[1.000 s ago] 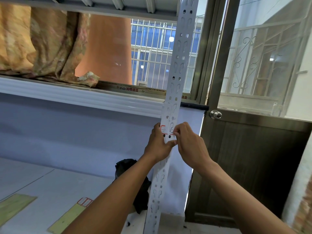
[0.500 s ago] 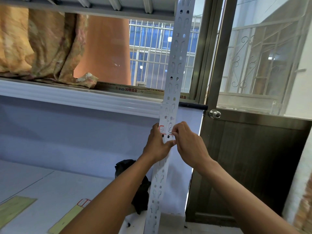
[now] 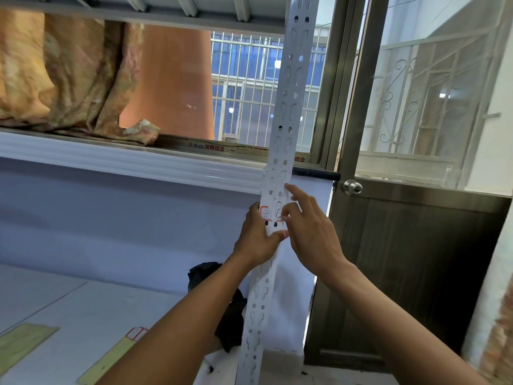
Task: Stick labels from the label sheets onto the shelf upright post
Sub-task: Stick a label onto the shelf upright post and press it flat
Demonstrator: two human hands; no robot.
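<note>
Since the label [image 3: 268, 213] sits on the post [image 3: 288, 107] at mid-height, rubbing its edges flat seems best. Left hand [image 3: 256, 238] grips the post's left edge, thumb [image 3: 279, 235] just below the label; right hand [image 3: 309, 232] is open beside it, fingers [image 3: 293, 191] spread, holding nothing. Sheets [image 3: 111, 357] lie near the shelf's [image 3: 83, 301] front-left edge.

Soft daylight enters through the far window [image 3: 249, 87] and right door glass [image 3: 433, 112]; near surfaces are dimmer. The shelf upright post [image 3: 293, 79] bows from lens distortion.

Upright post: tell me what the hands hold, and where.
Left hand grips the upright post by its left edge, beside the label; right hand, fingers straight, holds nothing.
</note>
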